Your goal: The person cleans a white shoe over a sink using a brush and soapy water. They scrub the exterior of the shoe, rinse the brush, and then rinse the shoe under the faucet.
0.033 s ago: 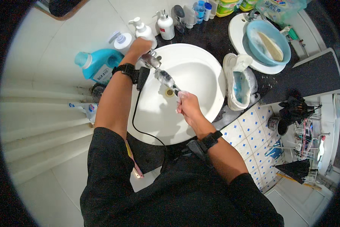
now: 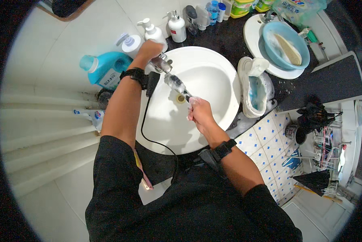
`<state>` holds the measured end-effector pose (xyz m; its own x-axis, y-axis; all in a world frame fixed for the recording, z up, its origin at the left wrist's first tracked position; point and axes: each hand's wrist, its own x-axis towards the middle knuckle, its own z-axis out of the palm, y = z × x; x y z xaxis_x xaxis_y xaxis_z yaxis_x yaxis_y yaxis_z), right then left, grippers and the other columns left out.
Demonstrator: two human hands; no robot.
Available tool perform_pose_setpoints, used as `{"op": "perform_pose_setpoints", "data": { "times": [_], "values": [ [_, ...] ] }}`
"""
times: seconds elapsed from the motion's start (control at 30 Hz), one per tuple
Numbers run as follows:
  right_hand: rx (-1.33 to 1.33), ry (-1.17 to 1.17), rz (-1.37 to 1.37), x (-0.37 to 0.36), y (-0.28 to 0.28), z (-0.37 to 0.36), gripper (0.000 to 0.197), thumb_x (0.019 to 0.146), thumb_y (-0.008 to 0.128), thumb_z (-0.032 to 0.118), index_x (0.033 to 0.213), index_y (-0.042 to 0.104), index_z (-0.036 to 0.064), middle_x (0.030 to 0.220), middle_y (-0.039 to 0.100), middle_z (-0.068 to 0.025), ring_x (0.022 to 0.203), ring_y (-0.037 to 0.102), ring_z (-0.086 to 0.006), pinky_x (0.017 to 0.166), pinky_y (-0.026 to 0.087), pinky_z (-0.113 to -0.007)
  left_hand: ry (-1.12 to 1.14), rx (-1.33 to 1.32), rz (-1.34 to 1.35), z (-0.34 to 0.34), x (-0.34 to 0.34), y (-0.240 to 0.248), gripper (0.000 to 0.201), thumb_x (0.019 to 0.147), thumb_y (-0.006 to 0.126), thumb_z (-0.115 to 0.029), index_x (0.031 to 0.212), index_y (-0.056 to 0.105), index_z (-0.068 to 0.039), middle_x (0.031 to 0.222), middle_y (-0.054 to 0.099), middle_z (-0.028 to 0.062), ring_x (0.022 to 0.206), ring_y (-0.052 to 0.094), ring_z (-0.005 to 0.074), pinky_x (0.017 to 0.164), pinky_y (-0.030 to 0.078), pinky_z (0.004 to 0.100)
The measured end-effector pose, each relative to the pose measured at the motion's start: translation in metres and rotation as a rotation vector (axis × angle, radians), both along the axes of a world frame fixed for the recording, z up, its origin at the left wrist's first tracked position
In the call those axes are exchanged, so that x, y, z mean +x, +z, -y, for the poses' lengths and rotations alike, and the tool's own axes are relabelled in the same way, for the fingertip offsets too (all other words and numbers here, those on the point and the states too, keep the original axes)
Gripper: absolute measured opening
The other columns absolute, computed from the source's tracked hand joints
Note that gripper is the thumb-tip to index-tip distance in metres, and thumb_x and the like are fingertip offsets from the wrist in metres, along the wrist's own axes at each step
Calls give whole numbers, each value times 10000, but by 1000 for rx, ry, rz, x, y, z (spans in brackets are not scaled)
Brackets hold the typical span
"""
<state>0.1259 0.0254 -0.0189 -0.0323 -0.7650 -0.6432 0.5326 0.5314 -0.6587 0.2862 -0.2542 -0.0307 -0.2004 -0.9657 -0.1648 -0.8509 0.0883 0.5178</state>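
My left hand [image 2: 150,49] is closed over the handle of the metal faucet [image 2: 161,64] at the sink's far left edge; its fingertips are partly hidden. In my right hand [image 2: 200,113], which has suds on the fingers, is a dark-handled brush [image 2: 175,83]. White foam covers much of the brush head, which points up toward the faucet spout, above the white oval sink [image 2: 157,135]. Just right of the sink, on the counter, a white shoe [image 2: 253,90] has its tongue pulled out, with foam beside it.
A light blue basin [image 2: 267,44] holding a beige sole-shaped piece [image 2: 288,50] and suds sits on a round white lid-like surface [image 2: 249,34]. Pump bottles [image 2: 177,28] line the wall, near a blue detergent bottle [image 2: 108,68]. A black cable [image 2: 144,129] hangs from my left wrist.
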Motion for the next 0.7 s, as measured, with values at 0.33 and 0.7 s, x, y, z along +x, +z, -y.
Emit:
{"op": "perform_pose_setpoints", "data": {
  "times": [0.33, 0.7],
  "values": [
    [-39, 49, -97, 7, 17, 11, 142, 938, 434, 147, 853, 474, 40, 639, 402, -3, 472, 362, -99, 451, 369, -264, 26, -21, 7, -22, -3, 27, 476, 720, 578, -345, 941, 632, 73, 977, 628, 255, 934, 620, 361, 799, 495, 378],
    [-46, 73, -177, 4, 14, 20, 170, 939, 424, 144, 969, 508, 0, 631, 383, 16, 469, 348, -80, 434, 360, -249, -32, 26, 210, -20, -19, 41, 325, 695, 610, -187, 899, 643, 63, 960, 622, 271, 949, 612, 370, 819, 493, 397]
  ]
}}
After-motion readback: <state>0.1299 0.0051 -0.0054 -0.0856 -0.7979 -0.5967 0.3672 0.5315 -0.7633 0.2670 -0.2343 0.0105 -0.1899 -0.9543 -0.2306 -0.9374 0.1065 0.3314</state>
